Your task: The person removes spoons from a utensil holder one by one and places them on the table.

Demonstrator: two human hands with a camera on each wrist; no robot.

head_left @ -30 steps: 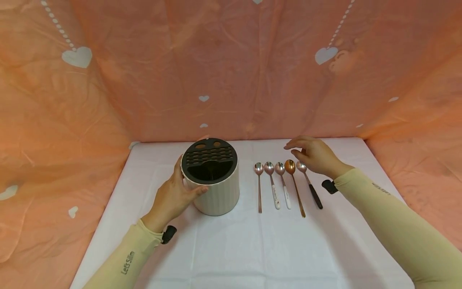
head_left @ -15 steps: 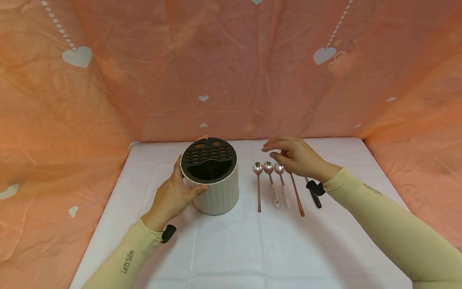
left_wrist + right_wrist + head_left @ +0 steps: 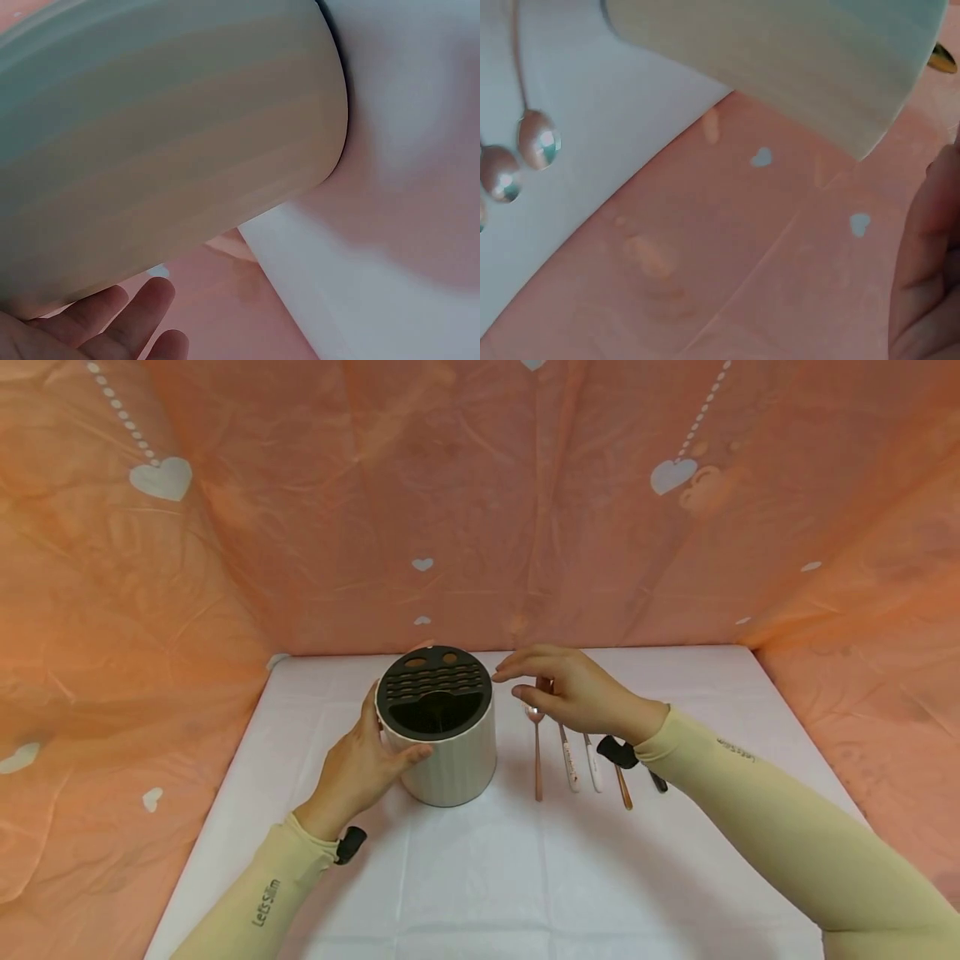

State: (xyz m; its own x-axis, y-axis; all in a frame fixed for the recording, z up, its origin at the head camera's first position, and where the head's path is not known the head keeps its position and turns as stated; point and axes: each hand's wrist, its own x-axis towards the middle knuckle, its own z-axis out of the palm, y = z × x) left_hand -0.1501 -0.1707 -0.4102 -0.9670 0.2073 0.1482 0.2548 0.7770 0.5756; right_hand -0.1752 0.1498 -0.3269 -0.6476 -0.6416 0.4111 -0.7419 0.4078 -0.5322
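Observation:
A cream ribbed utensil holder (image 3: 453,777) with a black slotted lid (image 3: 405,693) stands upright on the table. My left hand (image 3: 356,777) grips it from the left, thumb on the near side and the other fingers round the far side. In the left wrist view several fingertips (image 3: 154,292) show beside the ribbed wall. My right hand (image 3: 577,693) hovers just right of the lid, fingers loosely bent, nothing in them. Beneath it several spoons lie in a row. The leftmost is a slim copper spoon (image 3: 537,760); the hand and wrist cover parts of the others.
White cloth (image 3: 480,877) covers the table. An orange-pink curtain (image 3: 480,510) with hearts rises behind the table's back edge and along both sides. In the right wrist view a small gold piece (image 3: 943,60) shows past the holder's rim.
My right hand has moved left, from over the rightmost spoon, across the row, to beside the holder. The left hand and the holder have stayed in place.

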